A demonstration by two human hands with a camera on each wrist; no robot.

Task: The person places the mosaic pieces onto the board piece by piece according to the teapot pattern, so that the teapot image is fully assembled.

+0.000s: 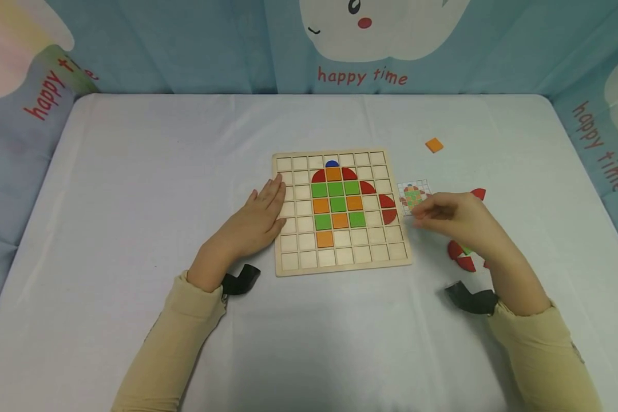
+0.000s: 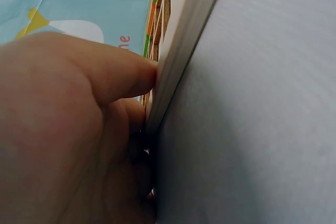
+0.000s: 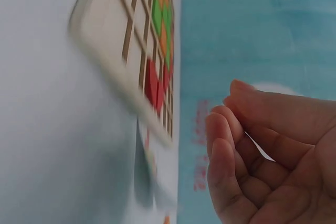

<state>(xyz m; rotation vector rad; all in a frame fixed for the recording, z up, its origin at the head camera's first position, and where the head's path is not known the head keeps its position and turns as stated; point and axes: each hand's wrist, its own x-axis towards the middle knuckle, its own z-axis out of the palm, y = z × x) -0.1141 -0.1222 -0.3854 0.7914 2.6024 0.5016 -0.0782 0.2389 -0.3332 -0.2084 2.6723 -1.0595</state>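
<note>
A square wooden grid board (image 1: 293,260) lies on the white table, with several colored tiles set in its cells. Green, orange and red pieces form a pattern under a blue half-round piece (image 1: 332,164). My left hand (image 1: 254,220) rests against the board's left edge, fingers extended; in the left wrist view the thumb touches its side. My right hand (image 1: 458,217) hovers right of the board, partly over a small pattern card (image 1: 414,194). Its fingers bend loosely toward the thumb, and no piece shows between them in the right wrist view (image 3: 273,150).
A loose orange square (image 1: 434,145) lies beyond the card. Several red pieces (image 1: 465,263) and a bit of green sit near the right forearm, partly hidden by it. Black wrist-worn devices (image 1: 242,280) show below both hands. A blue printed curtain (image 1: 185,51) borders the table's back and sides.
</note>
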